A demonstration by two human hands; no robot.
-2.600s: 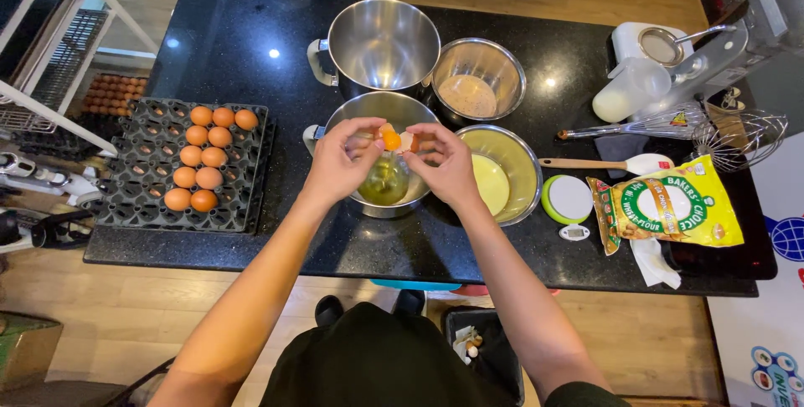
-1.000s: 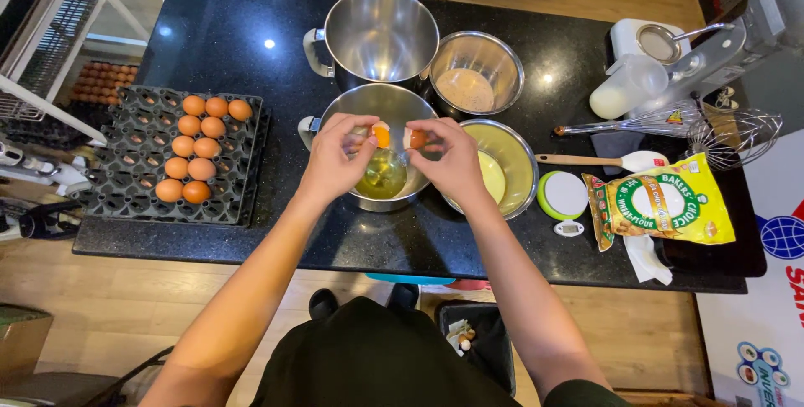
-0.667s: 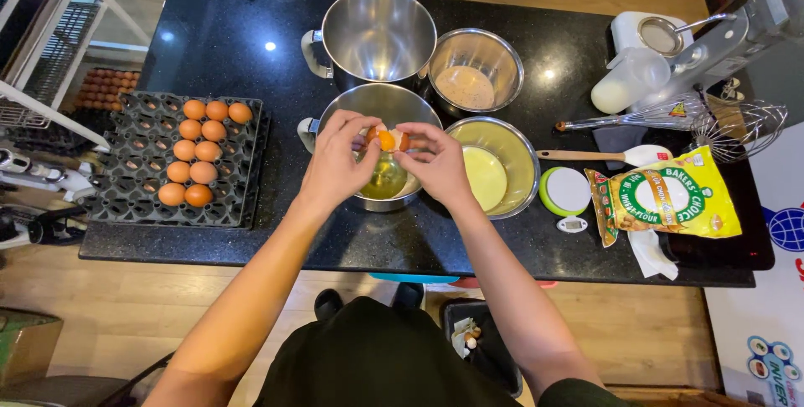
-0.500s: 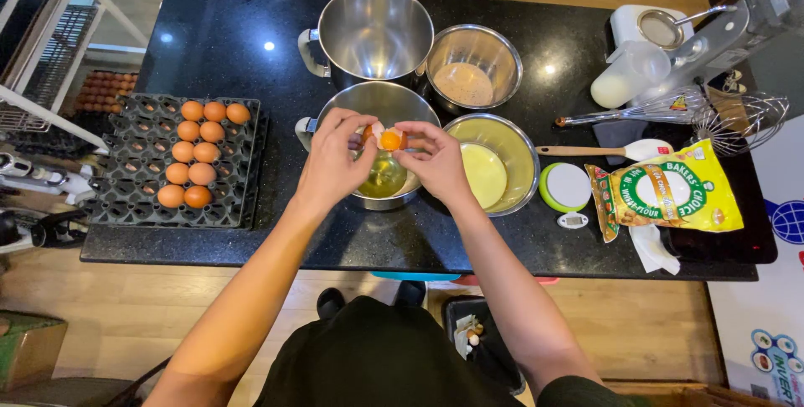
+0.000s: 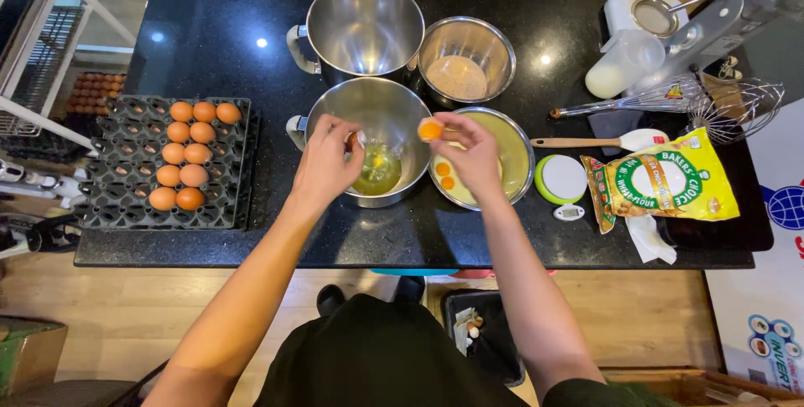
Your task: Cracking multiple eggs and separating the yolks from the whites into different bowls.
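Hands drawn apart since half second ago; yolk then between both over steel bowl (image 5: 368, 126), now carried right. Right hand (image 5: 469, 151) grip grasping shell half with yolk (image 5: 430, 130), between steel bowl and yolk bowl (image 5: 512, 141). Left hand (image 5: 327, 164) over steel bowl rim, grip grasping other shell half (image 5: 355, 139). Egg tray (image 5: 126, 198) well left; tabletop (image 5: 209, 47) front edge near; bare tabletop behind tray.
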